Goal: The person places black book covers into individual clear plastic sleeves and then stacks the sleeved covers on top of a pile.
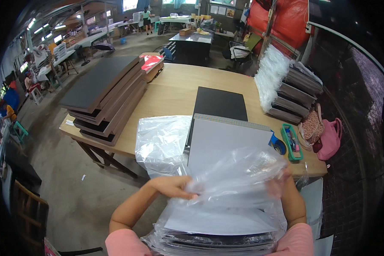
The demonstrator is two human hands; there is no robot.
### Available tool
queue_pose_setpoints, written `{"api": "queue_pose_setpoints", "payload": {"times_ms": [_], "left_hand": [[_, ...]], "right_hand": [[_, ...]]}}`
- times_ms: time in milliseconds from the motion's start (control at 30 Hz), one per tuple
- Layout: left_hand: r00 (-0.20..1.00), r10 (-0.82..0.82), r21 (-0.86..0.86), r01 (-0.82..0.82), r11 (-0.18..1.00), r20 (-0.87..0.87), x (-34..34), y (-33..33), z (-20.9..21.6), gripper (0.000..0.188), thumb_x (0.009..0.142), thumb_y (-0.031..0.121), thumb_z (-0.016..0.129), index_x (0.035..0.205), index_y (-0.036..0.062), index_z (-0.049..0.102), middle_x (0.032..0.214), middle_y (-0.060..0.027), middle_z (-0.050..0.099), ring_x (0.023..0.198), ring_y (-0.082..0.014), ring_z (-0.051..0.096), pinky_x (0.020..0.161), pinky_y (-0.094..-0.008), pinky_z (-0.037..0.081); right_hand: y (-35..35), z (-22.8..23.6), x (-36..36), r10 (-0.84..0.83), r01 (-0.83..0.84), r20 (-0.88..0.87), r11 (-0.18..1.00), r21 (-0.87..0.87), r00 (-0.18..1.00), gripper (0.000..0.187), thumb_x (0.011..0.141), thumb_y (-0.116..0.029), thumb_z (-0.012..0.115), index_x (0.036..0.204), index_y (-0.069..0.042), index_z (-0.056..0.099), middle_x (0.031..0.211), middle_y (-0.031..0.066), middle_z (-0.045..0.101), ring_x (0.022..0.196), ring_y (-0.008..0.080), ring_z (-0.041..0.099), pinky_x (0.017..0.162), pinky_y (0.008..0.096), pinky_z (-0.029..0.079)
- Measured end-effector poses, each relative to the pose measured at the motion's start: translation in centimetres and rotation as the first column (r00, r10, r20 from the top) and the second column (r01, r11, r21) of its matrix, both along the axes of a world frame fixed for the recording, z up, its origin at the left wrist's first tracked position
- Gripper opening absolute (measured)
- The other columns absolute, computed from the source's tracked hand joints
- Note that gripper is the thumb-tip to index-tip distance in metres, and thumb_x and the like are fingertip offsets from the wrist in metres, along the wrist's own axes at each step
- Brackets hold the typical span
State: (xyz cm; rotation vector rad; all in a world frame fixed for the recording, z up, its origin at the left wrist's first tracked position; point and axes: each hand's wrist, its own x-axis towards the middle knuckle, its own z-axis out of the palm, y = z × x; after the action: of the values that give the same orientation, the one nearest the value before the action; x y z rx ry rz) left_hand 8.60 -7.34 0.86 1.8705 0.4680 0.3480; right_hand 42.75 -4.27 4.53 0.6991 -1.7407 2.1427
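Observation:
Crumpled clear plastic film [239,175] is stretched between my two hands, blurred by motion. My left hand [175,186] pinches its left side, thumb and fingers closed. On the other side my right hand [278,182] grips the film, its fingers partly veiled by it. Below, close to my body, lies a stack of pale-topped boards [217,222] wrapped in clear plastic. Just beyond the film is a light grey board [230,141] with a ruler-like strip [232,120] along its far edge. A black board [221,102] lies behind that.
Folded clear plastic [163,141] hangs over the table's near edge. A tall stack of dark boards [106,85] occupies the table's left. At right are plastic-wrapped boards [292,91], blue tape [278,146], a green basket [291,143] of small tools and a pink bag [328,138].

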Motion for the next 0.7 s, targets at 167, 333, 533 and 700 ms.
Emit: {"api": "queue_pose_setpoints", "payload": {"times_ms": [167, 333, 533, 700], "left_hand": [[0.337, 0.280, -0.431, 0.571, 0.699, 0.899, 2.6, -0.4, 1.7, 0.055, 0.095, 0.055, 0.028, 0.083, 0.0083, 0.055, 0.060, -0.0058, 0.053, 0.051, -0.0151, 0.049, 0.057, -0.0335, 0.045], [0.694, 0.210, -0.359, 0.075, 0.930, 0.689, 0.1, 1.4, 2.3, 0.035, 0.091, 0.044, 0.050, 0.092, 0.0087, 0.054, 0.063, -0.0042, 0.054, 0.051, -0.0120, 0.049, 0.051, -0.0273, 0.038], [0.442, 0.827, 0.612, -0.775, 0.156, 0.348, 5.0, 4.3, 5.8, 0.030, 0.070, 0.004, 0.068, 0.099, 0.0122, 0.065, 0.075, -0.0066, 0.050, 0.052, -0.0188, 0.048, 0.048, -0.0294, 0.038], [0.633, 0.695, 0.869, -0.494, 0.025, 0.340, 3.3, 3.4, 7.0, 0.054, 0.067, 0.004, 0.068, 0.118, 0.0195, 0.061, 0.094, -0.0076, 0.046, 0.047, -0.0249, 0.047, 0.047, -0.0314, 0.041]], "right_hand": [[-3.5, -4.3, 3.6, -0.033, 0.157, 0.367, 0.937, -0.313, 0.929, 0.033, 0.085, -0.037, 0.064, 0.093, -0.005, 0.067, 0.085, 0.0135, 0.067, 0.072, 0.0232, 0.063, 0.071, 0.0393, 0.047], [-5.8, -9.1, 8.7, -0.972, 0.759, -0.161, 0.026, 0.650, 0.171, 0.025, 0.080, -0.026, 0.067, 0.089, -0.003, 0.061, 0.074, 0.0083, 0.061, 0.055, 0.0148, 0.054, 0.049, 0.0273, 0.039], [-0.3, -1.9, 4.6, -0.813, 0.762, -0.027, -0.555, 0.334, -0.581, 0.020, 0.074, 0.004, 0.055, 0.090, -0.002, 0.066, 0.079, 0.0032, 0.055, 0.061, 0.0093, 0.049, 0.049, 0.0205, 0.036], [0.0, 1.2, 4.0, -0.590, 0.422, -0.554, -0.808, 0.412, -0.588, 0.023, 0.075, 0.002, 0.059, 0.095, 0.000, 0.070, 0.083, 0.0071, 0.055, 0.064, 0.0086, 0.049, 0.051, 0.0211, 0.037]]}}
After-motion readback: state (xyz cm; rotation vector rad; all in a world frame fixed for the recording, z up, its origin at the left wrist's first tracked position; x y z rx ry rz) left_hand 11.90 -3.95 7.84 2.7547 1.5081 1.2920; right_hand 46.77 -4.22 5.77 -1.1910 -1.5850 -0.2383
